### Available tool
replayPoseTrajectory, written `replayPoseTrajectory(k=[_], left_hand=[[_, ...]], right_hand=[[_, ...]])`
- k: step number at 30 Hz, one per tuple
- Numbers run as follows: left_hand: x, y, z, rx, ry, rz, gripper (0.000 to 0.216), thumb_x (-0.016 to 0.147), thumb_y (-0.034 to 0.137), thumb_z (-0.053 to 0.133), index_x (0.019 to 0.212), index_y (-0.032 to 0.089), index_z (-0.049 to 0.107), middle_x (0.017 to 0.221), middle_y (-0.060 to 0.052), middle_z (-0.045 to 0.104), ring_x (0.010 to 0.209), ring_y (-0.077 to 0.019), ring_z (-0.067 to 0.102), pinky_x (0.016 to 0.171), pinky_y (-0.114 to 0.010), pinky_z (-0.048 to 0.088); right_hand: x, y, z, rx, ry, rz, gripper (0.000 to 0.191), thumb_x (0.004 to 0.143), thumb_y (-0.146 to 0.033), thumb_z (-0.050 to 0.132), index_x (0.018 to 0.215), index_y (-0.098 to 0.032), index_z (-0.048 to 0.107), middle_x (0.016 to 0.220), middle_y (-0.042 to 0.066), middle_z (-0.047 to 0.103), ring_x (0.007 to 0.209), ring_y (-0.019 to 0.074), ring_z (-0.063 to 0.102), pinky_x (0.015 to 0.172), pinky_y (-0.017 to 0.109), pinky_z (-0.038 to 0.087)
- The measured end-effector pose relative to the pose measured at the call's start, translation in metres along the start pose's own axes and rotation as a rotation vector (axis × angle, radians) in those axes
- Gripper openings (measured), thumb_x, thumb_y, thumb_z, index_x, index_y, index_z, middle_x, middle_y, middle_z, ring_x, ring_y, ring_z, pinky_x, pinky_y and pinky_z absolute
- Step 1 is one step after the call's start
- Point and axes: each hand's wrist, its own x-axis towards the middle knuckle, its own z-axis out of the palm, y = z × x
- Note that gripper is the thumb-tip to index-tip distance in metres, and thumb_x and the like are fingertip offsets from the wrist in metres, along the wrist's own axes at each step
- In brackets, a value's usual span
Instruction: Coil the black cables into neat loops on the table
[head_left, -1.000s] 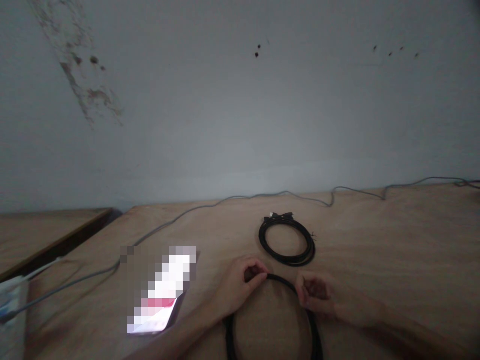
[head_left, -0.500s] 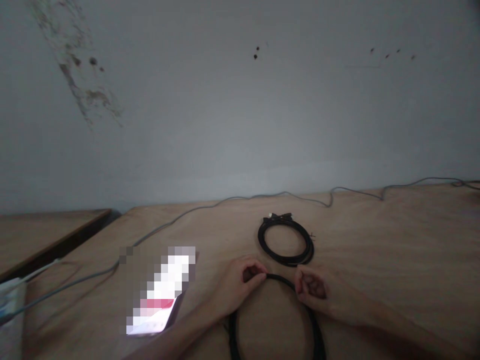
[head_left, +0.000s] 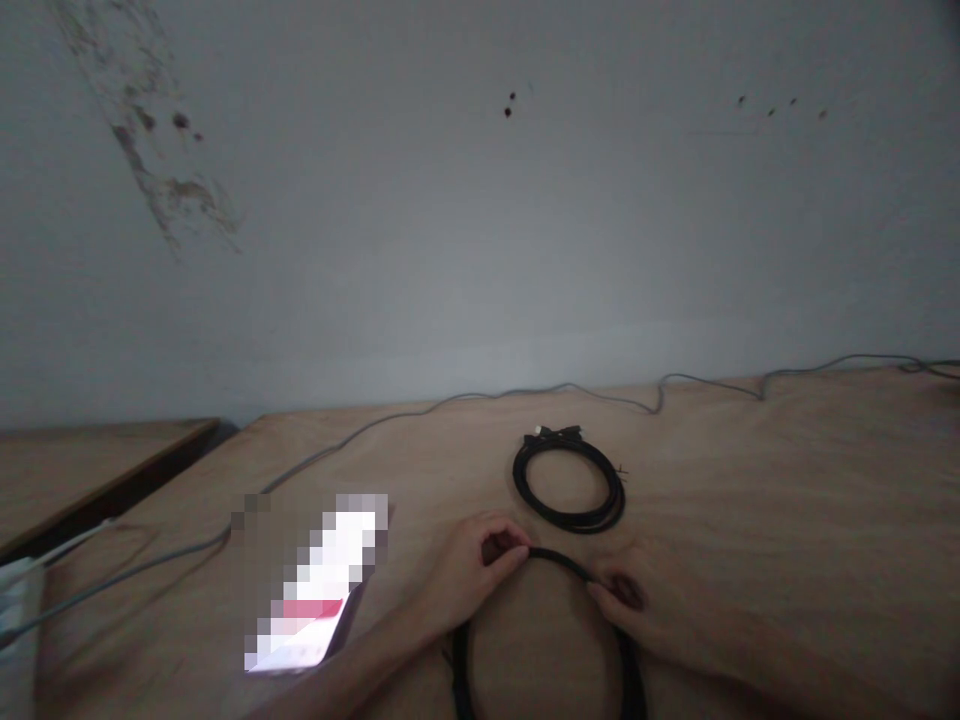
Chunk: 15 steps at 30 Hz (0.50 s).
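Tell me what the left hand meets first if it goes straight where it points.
Likely the coiled cable, up and right of the left hand, which grips the near loop; depth is unclear.

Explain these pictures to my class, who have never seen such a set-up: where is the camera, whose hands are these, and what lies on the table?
There is no machine here. A person wears a camera on the head, looking forward and down, so you see that person's own two bare hands. The left hand and the right hand each grip the top of a large black cable loop that lies on a wooden table. Just beyond the hands lies a smaller coiled black cable, untouched. A thin grey cable trails along the back edge by the wall. To the left lies a bright object, blurred out, so it cannot be identified.
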Motion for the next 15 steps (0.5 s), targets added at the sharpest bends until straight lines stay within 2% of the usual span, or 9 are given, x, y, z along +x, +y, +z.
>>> replayPoseTrajectory(k=[6,11,15], left_hand=[[0.000,-0.004,0.001,-0.020,0.007,-0.009,0.015,0.091,0.031,0.067,0.092,0.020,0.077,0.093,-0.005,0.077,0.086,-0.0214,0.068,0.077,-0.028,0.051],[0.001,-0.003,0.000,-0.028,0.005,0.003,0.015,0.091,0.029,0.067,0.092,0.018,0.077,0.092,-0.005,0.076,0.085,-0.0218,0.069,0.076,-0.029,0.051],[0.001,-0.002,0.001,-0.036,0.000,0.005,0.016,0.092,0.029,0.065,0.092,0.018,0.077,0.093,-0.005,0.076,0.086,-0.0220,0.069,0.076,-0.029,0.050]], right_hand=[[-0.001,-0.016,-0.006,-0.039,-0.011,-0.024,0.036,0.099,-0.032,0.048,0.069,-0.023,0.065,0.069,0.002,0.069,0.066,0.0190,0.063,0.065,0.032,0.037],[-0.001,-0.020,0.000,-0.093,0.042,0.063,0.046,0.098,-0.049,0.055,0.059,-0.023,0.056,0.061,0.004,0.067,0.058,0.0207,0.058,0.057,0.035,0.030],[-0.002,-0.023,0.003,-0.112,0.045,0.085,0.041,0.093,-0.042,0.059,0.057,-0.024,0.053,0.059,0.004,0.065,0.058,0.0220,0.058,0.056,0.035,0.030]])
